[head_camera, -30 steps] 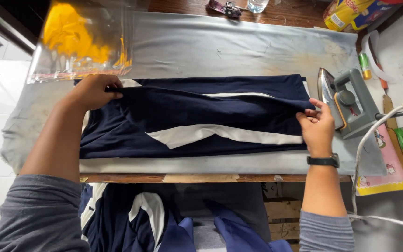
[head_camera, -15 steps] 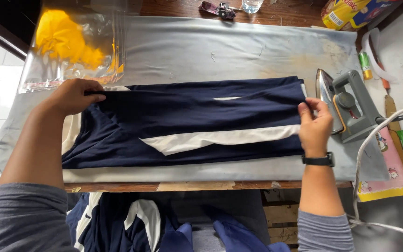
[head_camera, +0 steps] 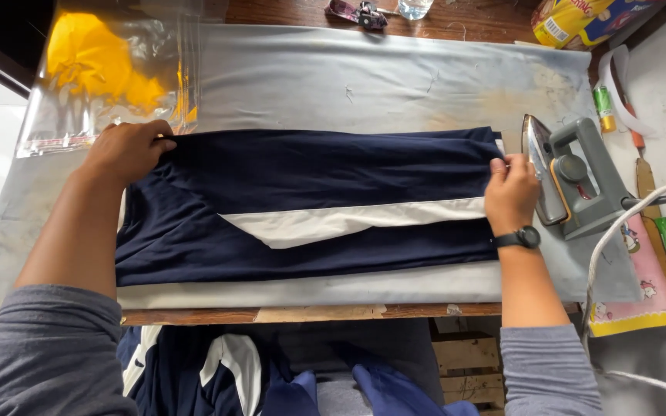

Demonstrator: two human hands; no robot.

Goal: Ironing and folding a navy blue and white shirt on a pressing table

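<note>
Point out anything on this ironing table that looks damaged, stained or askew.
The grey table cover carries a brownish scorch-like stain near its far right corner, just beyond the iron. The iron lies tipped on its side, soleplate facing the navy garment. Nothing else stands out.

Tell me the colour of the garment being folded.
Navy garment with a white stripe, seen in the head view.

Garment [head_camera: 310,208]: showing navy blue, a white stripe running across it. Table cover [head_camera: 364,77]: showing pale grey, browning in patches (nearest the iron). Iron [head_camera: 580,181]: showing grey with an orange trim. Plastic bags [head_camera: 109,69]: showing clear over yellow contents. Sleeves [head_camera: 48,354]: showing grey.
</note>
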